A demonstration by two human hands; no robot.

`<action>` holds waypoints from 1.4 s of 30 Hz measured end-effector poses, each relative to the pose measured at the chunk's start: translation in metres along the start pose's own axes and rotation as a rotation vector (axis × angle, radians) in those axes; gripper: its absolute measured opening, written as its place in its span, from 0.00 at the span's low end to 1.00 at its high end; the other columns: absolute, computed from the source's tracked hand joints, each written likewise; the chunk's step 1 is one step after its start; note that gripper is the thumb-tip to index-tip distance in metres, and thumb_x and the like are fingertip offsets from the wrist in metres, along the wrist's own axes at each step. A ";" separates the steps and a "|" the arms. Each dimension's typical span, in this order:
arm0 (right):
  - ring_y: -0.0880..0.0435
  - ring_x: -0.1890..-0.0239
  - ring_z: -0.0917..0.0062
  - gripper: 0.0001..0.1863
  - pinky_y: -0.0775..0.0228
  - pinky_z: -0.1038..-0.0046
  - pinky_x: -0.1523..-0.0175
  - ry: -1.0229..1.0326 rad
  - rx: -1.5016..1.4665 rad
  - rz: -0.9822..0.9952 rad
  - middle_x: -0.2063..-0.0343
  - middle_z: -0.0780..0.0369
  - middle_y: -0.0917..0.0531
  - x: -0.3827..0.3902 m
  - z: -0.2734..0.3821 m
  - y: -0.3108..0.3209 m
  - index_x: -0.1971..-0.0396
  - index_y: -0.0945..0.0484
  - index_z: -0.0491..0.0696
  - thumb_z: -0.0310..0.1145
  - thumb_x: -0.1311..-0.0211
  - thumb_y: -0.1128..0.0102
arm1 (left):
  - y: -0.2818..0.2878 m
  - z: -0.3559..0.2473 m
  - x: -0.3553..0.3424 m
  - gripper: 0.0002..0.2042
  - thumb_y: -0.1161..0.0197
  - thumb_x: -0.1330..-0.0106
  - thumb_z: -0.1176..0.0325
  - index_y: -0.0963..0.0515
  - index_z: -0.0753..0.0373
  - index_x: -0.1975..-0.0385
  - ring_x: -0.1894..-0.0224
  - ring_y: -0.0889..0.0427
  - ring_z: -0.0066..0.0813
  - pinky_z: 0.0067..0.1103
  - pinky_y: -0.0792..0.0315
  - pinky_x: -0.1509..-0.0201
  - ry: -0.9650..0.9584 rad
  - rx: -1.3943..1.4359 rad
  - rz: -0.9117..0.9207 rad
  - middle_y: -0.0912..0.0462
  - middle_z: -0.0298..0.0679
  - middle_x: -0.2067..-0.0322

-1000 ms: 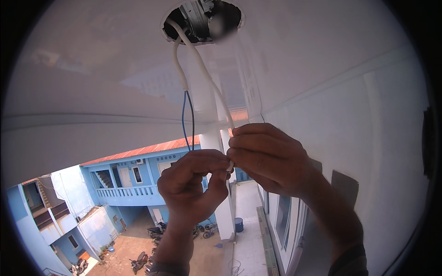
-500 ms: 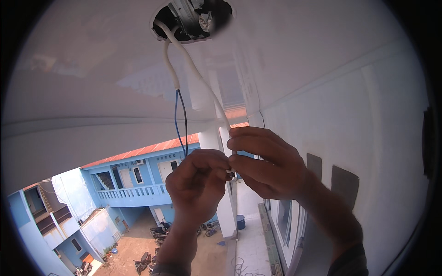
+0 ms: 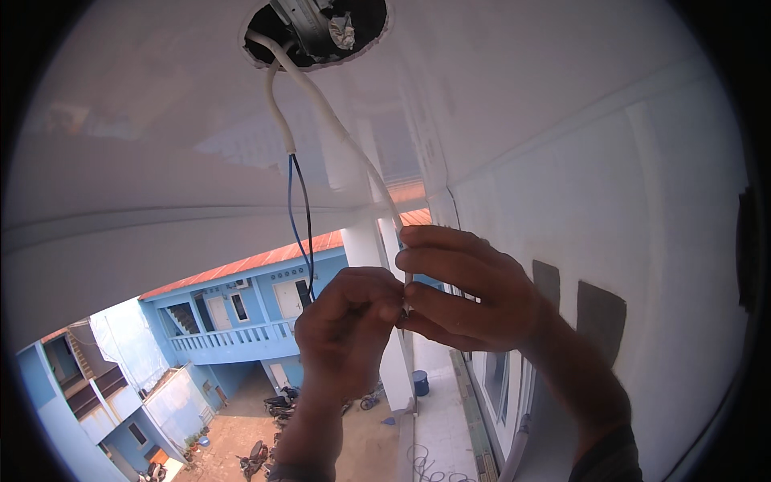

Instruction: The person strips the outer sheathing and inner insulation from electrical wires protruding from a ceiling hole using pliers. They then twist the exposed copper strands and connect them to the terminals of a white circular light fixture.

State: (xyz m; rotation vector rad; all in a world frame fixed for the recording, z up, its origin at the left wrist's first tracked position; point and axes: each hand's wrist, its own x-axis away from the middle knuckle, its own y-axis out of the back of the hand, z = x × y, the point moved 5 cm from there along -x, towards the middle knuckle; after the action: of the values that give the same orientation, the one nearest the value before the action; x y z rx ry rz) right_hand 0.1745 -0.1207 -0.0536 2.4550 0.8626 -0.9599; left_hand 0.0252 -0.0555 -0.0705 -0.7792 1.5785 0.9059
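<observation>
— Since both hands are up at the cable, what's the grip?

— Left hand (image 3: 345,325): fingertips pinched narrow at the lower end of the white cable (image 3: 324,106). Right hand (image 3: 478,289): fingers closed on the same cable just above. Right thumb is hidden.

— Where's the cable run?

— Out of the round hole (image 3: 371,34) in the ceiling (image 3: 177,80), slanting down to the hands. Second cable (image 3: 279,116) hangs beside it, sheath ending in a blue wire (image 3: 292,197) and a black wire (image 3: 306,197). Their lower ends go out of sight behind the left hand. Can't tell if it touches them.

— Handling?

— My read: light, springy rather than limp; it bows on the way down. Sheath likely smooth, maybe a bit slippery in sweaty fingers. Inner wires probably thinner, easier to nick or kink.

— Where to hold?

— I'd brace with the right on full sheath, above the end, and pinch the tip with the left. Keep load off the upper run: hole edge looks rough, could scuff it.

— Tip stripped?

— Can't tell. Fingers cover most of it.
</observation>
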 end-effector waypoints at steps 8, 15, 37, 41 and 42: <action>0.15 0.49 0.57 0.15 0.16 0.65 0.46 -0.045 0.069 -0.129 0.56 0.51 0.17 0.005 0.004 -0.007 0.64 0.24 0.39 0.21 0.50 0.28 | -0.010 0.010 -0.006 0.04 0.46 0.25 0.74 0.28 0.68 0.60 0.65 0.22 0.17 0.17 0.26 0.62 0.006 -0.075 -0.165 0.19 0.40 0.61; 0.12 0.53 0.59 0.13 0.16 0.65 0.50 -0.195 0.071 -0.209 0.58 0.50 0.15 0.016 0.003 0.000 0.61 0.23 0.37 0.16 0.48 0.34 | -0.008 0.025 -0.020 0.07 0.48 0.23 0.69 0.28 0.66 0.62 0.69 0.23 0.17 0.17 0.28 0.65 -0.059 -0.073 -0.283 0.20 0.38 0.64; 0.13 0.60 0.78 0.09 0.17 0.77 0.53 -0.867 -0.463 -0.288 0.59 0.57 0.17 0.044 -0.020 0.007 0.62 0.22 0.39 0.17 0.44 0.35 | -0.030 0.052 -0.010 0.07 0.34 0.32 0.75 0.18 0.69 0.57 0.69 0.17 0.19 0.17 0.23 0.66 0.388 0.284 -0.088 0.14 0.37 0.69; 0.13 0.68 0.80 0.10 0.17 0.78 0.58 -1.038 -0.519 -0.145 0.69 0.60 0.14 0.035 -0.027 0.014 0.61 0.20 0.39 0.22 0.42 0.32 | -0.028 0.059 -0.013 0.07 0.33 0.33 0.77 0.18 0.70 0.58 0.70 0.18 0.19 0.16 0.24 0.66 0.324 0.238 -0.092 0.14 0.39 0.69; 0.13 0.69 0.80 0.10 0.18 0.78 0.60 -1.059 -0.520 -0.137 0.71 0.60 0.14 0.034 -0.030 0.016 0.61 0.20 0.39 0.23 0.41 0.31 | -0.030 0.057 -0.013 0.07 0.34 0.34 0.79 0.18 0.71 0.58 0.71 0.19 0.20 0.17 0.26 0.67 0.329 0.215 -0.116 0.14 0.40 0.69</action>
State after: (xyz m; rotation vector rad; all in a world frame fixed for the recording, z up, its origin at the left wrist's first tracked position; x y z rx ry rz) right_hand 0.2195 -0.1025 -0.0546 1.1798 0.7308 -1.5831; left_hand 0.0809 -0.0205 -0.0679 -0.8871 1.8594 0.5301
